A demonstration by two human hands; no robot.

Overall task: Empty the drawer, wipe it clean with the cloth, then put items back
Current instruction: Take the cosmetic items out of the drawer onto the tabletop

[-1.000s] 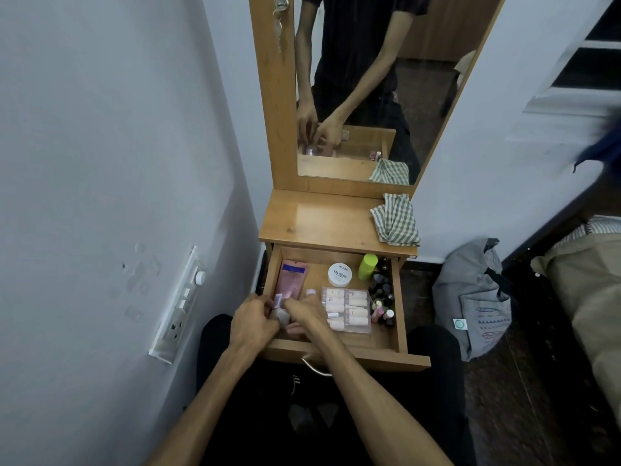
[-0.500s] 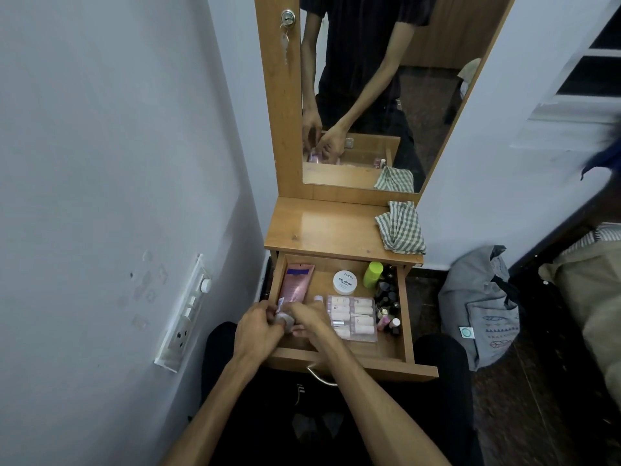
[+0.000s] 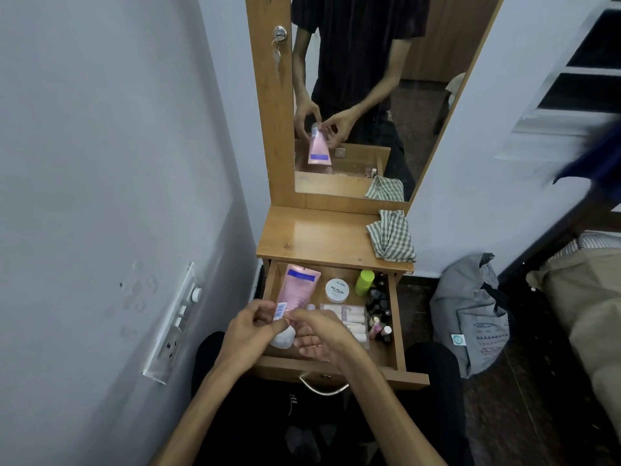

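The wooden drawer (image 3: 400, 327) stands pulled out under a small dressing table. A pink tube (image 3: 297, 287) with a white cap is raised above the drawer's left side. My left hand (image 3: 248, 331) pinches its lower end near the barcode. My right hand (image 3: 319, 332) touches the same end by the cap, fingers loosely spread. Inside the drawer lie a white round jar (image 3: 337, 290), a green bottle (image 3: 364, 282), a clear pack of small tubes (image 3: 353, 319) and several small nail polish bottles (image 3: 379, 311). A checked cloth (image 3: 391, 235) lies crumpled on the tabletop's right end.
A mirror (image 3: 369, 95) rises behind the wooden tabletop (image 3: 312, 237). The wall on the left carries a switch and socket panel (image 3: 174, 326). A grey bag (image 3: 470, 314) sits on the floor to the right, with a bed edge (image 3: 584, 287) beyond it.
The pink tube has come up out of the drawer's left side, lifted by both hands; earlier it lay flat there while the hands worked at its cap end.
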